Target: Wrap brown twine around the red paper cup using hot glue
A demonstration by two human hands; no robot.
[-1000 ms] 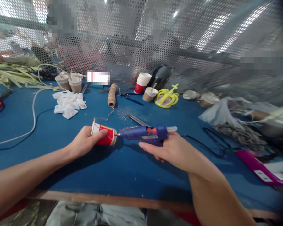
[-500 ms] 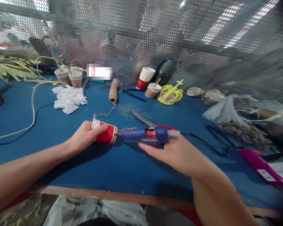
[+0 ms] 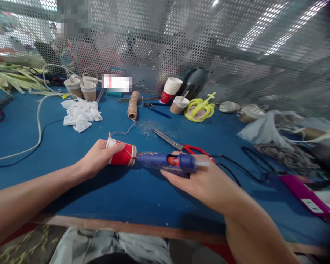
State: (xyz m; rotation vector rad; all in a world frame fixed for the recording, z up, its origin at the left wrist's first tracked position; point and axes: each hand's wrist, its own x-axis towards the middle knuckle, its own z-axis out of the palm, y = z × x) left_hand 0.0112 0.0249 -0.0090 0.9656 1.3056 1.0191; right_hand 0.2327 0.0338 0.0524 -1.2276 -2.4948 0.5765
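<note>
My left hand (image 3: 100,157) is closed around a red and white paper cup (image 3: 126,156), tilted on its side with its base facing right. Twine (image 3: 123,132) runs from the cup's rim to a spool of twine (image 3: 133,105) behind it. In my right hand (image 3: 200,181) is a blue glue gun (image 3: 165,161), a clear glue stick jutting from its back. The gun's nozzle is at the cup's base edge, where a band of twine shows; whether they touch I cannot tell. Behind the gun lie red-handled scissors (image 3: 172,141), partly hidden by it.
Crumpled white gloves (image 3: 81,113) lie at left near a white cable (image 3: 39,121). Along the back stand twine-wrapped cups (image 3: 88,90), pliers (image 3: 159,111), stacked paper cups (image 3: 171,90) and a yellow crown (image 3: 199,110). A magenta power strip (image 3: 305,194) sits at right. Perforated metal (image 3: 154,44) rises behind.
The glue gun has tipped slightly and dropped a little at its rear, and more of the scissors' red handles shows. The left hand keeps its hold on the cup.
</note>
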